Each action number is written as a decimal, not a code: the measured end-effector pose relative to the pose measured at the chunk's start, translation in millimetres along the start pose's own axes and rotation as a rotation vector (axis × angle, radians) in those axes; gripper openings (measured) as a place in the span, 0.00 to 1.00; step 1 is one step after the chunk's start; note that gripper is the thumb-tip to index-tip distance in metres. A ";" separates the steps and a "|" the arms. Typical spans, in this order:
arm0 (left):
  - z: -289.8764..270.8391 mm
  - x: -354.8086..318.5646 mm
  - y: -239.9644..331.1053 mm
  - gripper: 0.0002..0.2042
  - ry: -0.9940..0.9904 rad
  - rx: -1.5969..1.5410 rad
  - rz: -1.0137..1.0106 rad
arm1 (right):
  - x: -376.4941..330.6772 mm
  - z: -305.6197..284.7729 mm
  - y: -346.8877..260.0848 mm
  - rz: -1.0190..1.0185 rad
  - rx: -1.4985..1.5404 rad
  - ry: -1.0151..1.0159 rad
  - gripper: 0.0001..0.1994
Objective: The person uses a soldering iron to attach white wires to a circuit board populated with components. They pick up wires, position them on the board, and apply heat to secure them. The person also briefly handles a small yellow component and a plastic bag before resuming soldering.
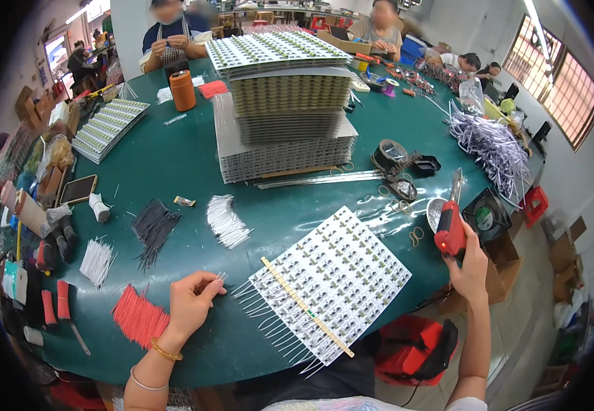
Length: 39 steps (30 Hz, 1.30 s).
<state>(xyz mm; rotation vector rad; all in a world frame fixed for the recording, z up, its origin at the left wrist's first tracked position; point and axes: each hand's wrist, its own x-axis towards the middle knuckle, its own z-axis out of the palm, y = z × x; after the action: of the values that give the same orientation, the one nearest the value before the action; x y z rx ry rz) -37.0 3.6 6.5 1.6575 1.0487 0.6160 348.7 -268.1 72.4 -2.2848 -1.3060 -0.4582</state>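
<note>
Big round green bench [173, 171] fills the frame. Lower middle sits a white circuit-board panel [334, 277] with wire leads along its edge. Right hand [469, 270], centre right, grips a red soldering gun [450, 229]. Left hand [190, 301], lower left, fingers pinch thin white wires [220, 277].

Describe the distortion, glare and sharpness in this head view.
Head view: fisheye bends the green table edge, with black corners; even light, slight glare by the circuit panel; left hand and right hand sharp; faces at the far side blurred.

Matt green table [173, 178], glossy red plastic soldering iron [450, 233]
</note>
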 end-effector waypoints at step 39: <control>-8.0 -4.8 -12.6 0.07 -0.011 0.122 0.275 | -57.8 13.7 -80.4 0.013 -0.065 -0.532 0.31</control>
<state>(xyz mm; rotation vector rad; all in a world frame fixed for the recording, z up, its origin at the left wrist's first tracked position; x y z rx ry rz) -50.0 4.4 -2.2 1.9284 0.8704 0.7318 251.2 -266.5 50.4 -2.5713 -1.5274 0.1318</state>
